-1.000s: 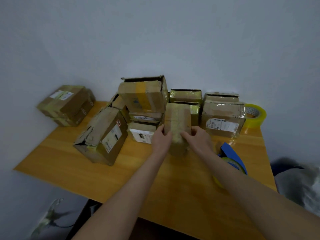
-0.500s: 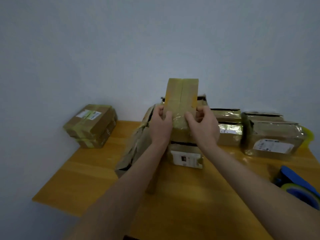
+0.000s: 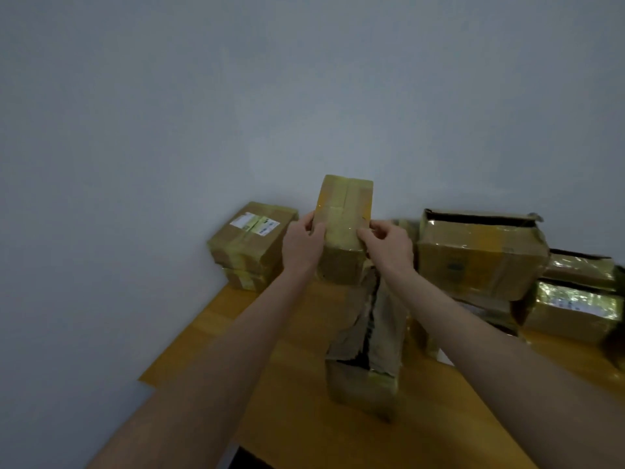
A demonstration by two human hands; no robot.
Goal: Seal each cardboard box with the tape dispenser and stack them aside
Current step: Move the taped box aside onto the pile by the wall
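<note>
Both hands are gripping a small cardboard box (image 3: 343, 228), holding it up on end just above the far end of a torn box (image 3: 367, 350) that is lying on the desk (image 3: 297, 421). The left hand (image 3: 302, 247) is curling round the small box's left edge and the right hand (image 3: 389, 247) is pinching its right edge. The small box is showing a brown face with a seam running up the middle; glossy yellowish tape is crossing its midsection and wrapping its top corners.

The torn box is gaping along a ragged dark split in its upper face, with yellowish tape at its near end. Left of it and further back, a stack of two sealed boxes (image 3: 250, 245) is sitting in the desk's far corner, the upper one carrying white labels. Right of the torn box, a larger box (image 3: 480, 258) is standing with its top flap open, resting on other cartons, and beyond that more shiny taped boxes (image 3: 575, 299) are piling up.

The desk is showing an orange wood grain, and a plain pale grey wall (image 3: 304, 96) is filling the view behind.
</note>
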